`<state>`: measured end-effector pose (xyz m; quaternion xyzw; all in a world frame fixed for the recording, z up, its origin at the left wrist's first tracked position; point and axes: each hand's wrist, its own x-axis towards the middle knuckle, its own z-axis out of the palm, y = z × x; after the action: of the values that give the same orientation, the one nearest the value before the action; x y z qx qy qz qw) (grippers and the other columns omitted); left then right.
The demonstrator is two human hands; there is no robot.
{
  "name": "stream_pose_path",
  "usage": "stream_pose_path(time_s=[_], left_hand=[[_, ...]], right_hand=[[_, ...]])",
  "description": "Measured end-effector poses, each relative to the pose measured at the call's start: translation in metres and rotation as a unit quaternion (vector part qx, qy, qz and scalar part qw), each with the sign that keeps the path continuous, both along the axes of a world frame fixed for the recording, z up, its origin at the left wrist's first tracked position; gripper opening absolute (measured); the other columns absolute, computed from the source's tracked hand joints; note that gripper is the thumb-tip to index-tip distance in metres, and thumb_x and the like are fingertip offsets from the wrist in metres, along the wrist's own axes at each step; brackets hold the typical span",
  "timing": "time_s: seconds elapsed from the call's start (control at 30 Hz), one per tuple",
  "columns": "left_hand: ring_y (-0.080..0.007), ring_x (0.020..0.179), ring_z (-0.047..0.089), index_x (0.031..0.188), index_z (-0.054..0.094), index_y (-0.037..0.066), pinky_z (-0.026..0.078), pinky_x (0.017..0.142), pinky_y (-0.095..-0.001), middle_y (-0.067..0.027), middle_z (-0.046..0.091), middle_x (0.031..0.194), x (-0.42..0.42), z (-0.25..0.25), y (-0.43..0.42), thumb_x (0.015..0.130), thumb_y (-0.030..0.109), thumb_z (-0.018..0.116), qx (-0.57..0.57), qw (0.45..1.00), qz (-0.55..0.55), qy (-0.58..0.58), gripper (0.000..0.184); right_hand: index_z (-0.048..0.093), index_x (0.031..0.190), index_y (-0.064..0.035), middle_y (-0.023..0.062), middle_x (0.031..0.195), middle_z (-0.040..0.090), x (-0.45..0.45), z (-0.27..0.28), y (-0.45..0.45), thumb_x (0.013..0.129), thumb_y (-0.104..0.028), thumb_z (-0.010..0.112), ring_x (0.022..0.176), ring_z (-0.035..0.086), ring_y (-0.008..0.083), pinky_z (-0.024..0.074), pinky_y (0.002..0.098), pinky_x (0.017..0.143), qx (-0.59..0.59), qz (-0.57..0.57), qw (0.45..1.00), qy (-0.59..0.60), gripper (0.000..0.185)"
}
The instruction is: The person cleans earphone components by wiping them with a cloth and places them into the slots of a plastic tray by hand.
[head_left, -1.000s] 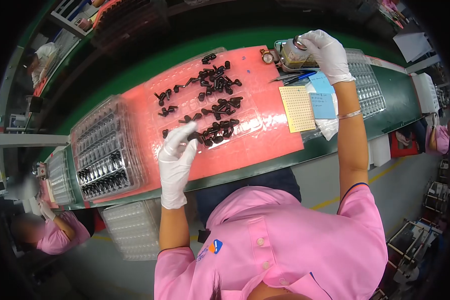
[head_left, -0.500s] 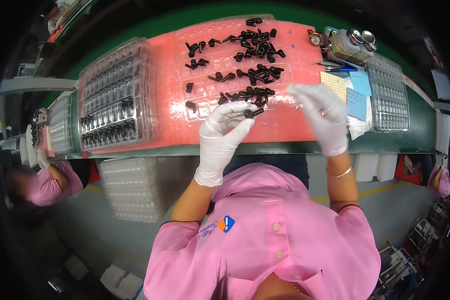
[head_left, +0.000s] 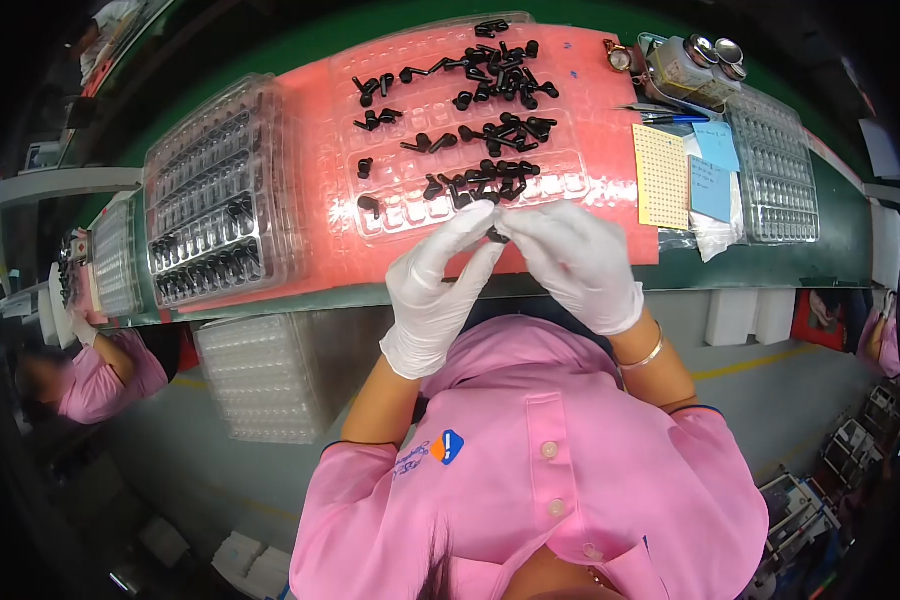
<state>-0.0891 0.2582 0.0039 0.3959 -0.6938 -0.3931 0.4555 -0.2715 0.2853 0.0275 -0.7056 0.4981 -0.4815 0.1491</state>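
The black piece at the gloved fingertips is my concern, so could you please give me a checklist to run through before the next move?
1. Both hands covered: ok; left hand and right hand wear white gloves.
2. Black piece in a grip: ok; it shows at the left fingertips.
3. Its surface free of flaws: cannot tell; fingers hide most of it.
4. Loose black pieces laid singly on the clear tray: not ok; many lie in clusters.
5. Bottles apart from the hands: ok; they are off to the right.
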Motion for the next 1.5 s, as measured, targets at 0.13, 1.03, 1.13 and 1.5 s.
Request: stream_pose_path(time_s=[0.13,1.03,1.13,1.5], left_hand=[[-0.0188,0.098,0.071,0.121,0.060,0.002,0.056,0.083,-0.0275,-0.0109,0.072,0.108,0.003,-0.006,-0.006,0.078,-0.005,0.075,-0.074,0.997,0.000,-0.016,0.046],[-0.0163,0.092,0.070,0.118,0.062,0.001,0.056,0.067,-0.0227,-0.0107,0.070,0.108,0.001,-0.015,-0.001,0.086,0.000,0.069,0.422,0.857,-0.095,0.282,0.032],[-0.0173,0.092,0.070,0.116,0.063,0.001,0.056,0.067,-0.0225,-0.0109,0.070,0.107,-0.002,-0.020,0.004,0.087,-0.001,0.069,0.363,0.879,-0.109,0.288,0.029],[-0.0216,0.092,0.070,0.115,0.062,0.001,0.058,0.065,-0.0238,-0.0141,0.069,0.107,-0.002,-0.013,0.005,0.087,-0.002,0.067,0.407,0.860,-0.111,0.286,0.028]], right_hand=[[0.071,0.104,-0.0048,0.0089,0.084,0.066,-0.002,-0.015,-0.004,0.083,0.001,0.069,0.070,0.064,0.0192,0.0513,0.0293,0.061,0.100,-0.037,0.987,0.121,0.023],[0.070,0.110,-0.0058,0.0071,0.082,0.067,-0.005,-0.011,0.008,0.079,0.005,0.069,0.066,0.064,0.0189,0.0512,0.0277,0.057,-0.027,-0.062,0.997,0.034,0.033],[0.070,0.110,-0.0060,0.0079,0.083,0.068,0.001,-0.013,0.014,0.081,0.005,0.068,0.068,0.064,0.0187,0.0517,0.0276,0.059,-0.015,-0.027,0.995,0.098,0.032],[0.070,0.108,-0.0031,0.0078,0.090,0.069,-0.003,-0.021,0.015,0.085,0.004,0.067,0.079,0.067,0.0182,0.0537,0.0267,0.069,0.056,0.013,0.991,-0.122,0.024]])
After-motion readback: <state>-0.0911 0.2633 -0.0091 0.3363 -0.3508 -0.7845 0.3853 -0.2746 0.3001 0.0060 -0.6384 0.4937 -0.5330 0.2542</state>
